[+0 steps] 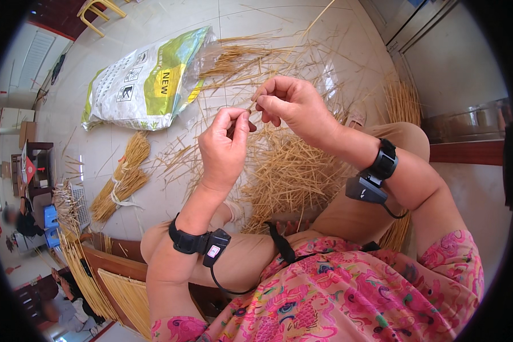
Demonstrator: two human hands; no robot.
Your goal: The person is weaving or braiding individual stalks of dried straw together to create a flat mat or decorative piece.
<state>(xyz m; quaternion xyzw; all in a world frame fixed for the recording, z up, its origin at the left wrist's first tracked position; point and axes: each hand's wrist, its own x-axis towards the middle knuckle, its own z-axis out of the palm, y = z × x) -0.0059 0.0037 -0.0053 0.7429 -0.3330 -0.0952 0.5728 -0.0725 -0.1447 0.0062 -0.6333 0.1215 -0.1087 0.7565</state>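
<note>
Golden straw pile (296, 176), probably kept close for easy reach. Left hand (223, 142) and right hand (296, 107) both pinched over its far side; can't tell on what.

Head view only: fisheye, facing steeply down; left hand (225, 142) and right hand (295, 105) near, upper centre; floor (182, 14) beyond.

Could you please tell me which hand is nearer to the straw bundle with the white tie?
The left hand: it is raised to the right of the bundle in the picture. The right hand is farther right, beyond the left one.
</note>
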